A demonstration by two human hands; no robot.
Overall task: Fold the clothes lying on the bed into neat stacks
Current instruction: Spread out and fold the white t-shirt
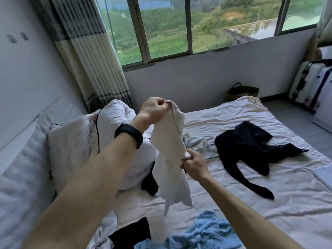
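2 hands of mine hold 1 white garment (170,159) in the air over the bed (269,203). My left hand (152,108), with a black wristband (129,134) on its wrist, is closed in a fist round the garment's top edge, fingers curled over the cloth. My right hand (193,164) pinches the garment's right edge about halfway down, thumb and fingers curled onto a small bunch of fabric. The garment hangs crumpled and unfolded from the 2 grips, its lower end dangling above the sheet.

All other positions are given from the white garment.
- Right, well apart: 1 dark navy garment (251,146) lies rumpled on the sheet.
- Just behind, to the right: 1 pale grey garment (201,148) lies bunched.
- Behind the lower left edge: 1 dark piece of clothing (149,186), partly hidden.
- Below, toward me: 1 light blue garment (203,230) lies in a heap.
- Below and left: 1 black garment (133,232) lies flat.
- Left: a bundled white duvet (77,141) rests on the bed.
- Far behind: a window (179,24) with a curtain (86,51) at its left.
- Far right: 2 pale suitcases (314,87) on the floor, and a woven basket (242,93) against the wall.
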